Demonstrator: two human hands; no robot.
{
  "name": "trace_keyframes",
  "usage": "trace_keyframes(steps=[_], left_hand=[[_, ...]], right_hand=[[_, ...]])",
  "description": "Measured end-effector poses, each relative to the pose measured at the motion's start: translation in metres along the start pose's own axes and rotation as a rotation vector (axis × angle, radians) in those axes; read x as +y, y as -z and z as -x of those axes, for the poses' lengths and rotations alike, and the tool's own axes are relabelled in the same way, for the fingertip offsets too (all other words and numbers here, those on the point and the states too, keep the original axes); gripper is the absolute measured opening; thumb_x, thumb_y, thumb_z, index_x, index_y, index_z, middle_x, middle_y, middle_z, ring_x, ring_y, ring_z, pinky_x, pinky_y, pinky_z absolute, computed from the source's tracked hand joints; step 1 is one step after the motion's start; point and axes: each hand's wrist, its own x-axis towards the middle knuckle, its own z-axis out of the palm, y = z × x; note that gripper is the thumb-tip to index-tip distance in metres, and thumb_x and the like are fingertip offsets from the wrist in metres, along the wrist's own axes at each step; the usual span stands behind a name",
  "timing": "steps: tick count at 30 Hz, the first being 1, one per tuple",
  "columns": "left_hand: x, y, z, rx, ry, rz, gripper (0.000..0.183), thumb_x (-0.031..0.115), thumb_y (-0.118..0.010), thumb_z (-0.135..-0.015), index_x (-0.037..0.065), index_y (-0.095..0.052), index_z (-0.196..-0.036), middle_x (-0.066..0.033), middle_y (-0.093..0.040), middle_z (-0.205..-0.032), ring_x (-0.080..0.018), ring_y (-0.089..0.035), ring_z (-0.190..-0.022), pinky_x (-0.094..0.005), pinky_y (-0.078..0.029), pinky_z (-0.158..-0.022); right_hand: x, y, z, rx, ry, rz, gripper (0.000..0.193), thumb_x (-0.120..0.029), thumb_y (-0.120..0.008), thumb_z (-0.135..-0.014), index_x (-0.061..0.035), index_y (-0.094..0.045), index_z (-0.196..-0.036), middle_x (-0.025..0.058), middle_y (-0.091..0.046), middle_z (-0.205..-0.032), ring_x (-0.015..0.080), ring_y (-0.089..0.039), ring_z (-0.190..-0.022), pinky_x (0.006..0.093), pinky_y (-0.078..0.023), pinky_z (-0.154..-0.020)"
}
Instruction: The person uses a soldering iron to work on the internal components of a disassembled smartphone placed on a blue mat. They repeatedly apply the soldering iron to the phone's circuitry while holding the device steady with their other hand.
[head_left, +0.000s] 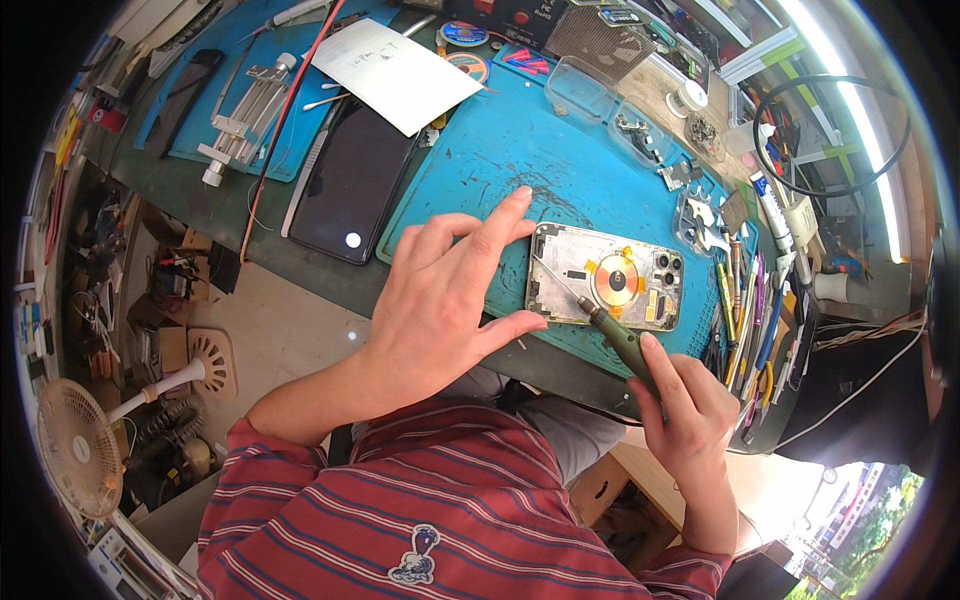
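Observation:
A smartphone (560, 268) lies on the blue work mat (450, 190), its back glass off, showing a round copper charging coil (617, 281) and a cluster of camera lenses (667, 262) at its right end. My right hand (692, 405) grips a green-handled tool (622, 340) whose thin metal shaft slants up and left over the phone's back. Whether its tip touches the phone I cannot tell. My left hand (447, 290) is open beside the phone's left end, fingers stretched out and apart, the thumb pointing toward the phone's lower left corner.
Left of the mat lie a large dark phone (352, 180), a white sheet (395, 75) and a metal clamp fixture (248, 115). Clear plastic boxes (582, 92) of small parts stand at the back. Pens and tools (755, 310) crowd the right edge. A fan (82, 448) stands lower left.

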Motion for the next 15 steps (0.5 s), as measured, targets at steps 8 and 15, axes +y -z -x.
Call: trace_keyframes(steps=[8, 15], left_hand=[[-0.0005, -0.001, 0.0007, -0.005, 0.009, -0.004, 0.115, 0.033, -0.096, -0.077, 0.004, -0.034, -0.169, -0.0016, -0.072, -0.145, -0.0265, -0.055, -0.122, -0.0442, -0.036, -0.113], [-0.0004, -0.0009, 0.0005, -0.007, 0.011, -0.004, 0.115, 0.034, -0.096, -0.077, 0.005, -0.033, -0.169, -0.0015, -0.072, -0.145, -0.0265, -0.054, -0.123, -0.0442, -0.035, -0.113]], right_hand=[[0.0063, -0.0007, 0.0062, 0.002, 0.026, -0.012, 0.063, -0.003, -0.089, -0.079, -0.0075, -0.074, -0.14, 0.0079, -0.068, -0.094, 0.0226, -0.064, -0.069, 0.035, -0.051, -0.06], [0.0018, 0.0007, 0.0065, 0.001, 0.021, 0.0, 0.064, -0.002, -0.088, -0.078, -0.0075, -0.073, -0.14, 0.0075, -0.068, -0.094, 0.0225, -0.064, -0.069, 0.035, -0.05, -0.06]])
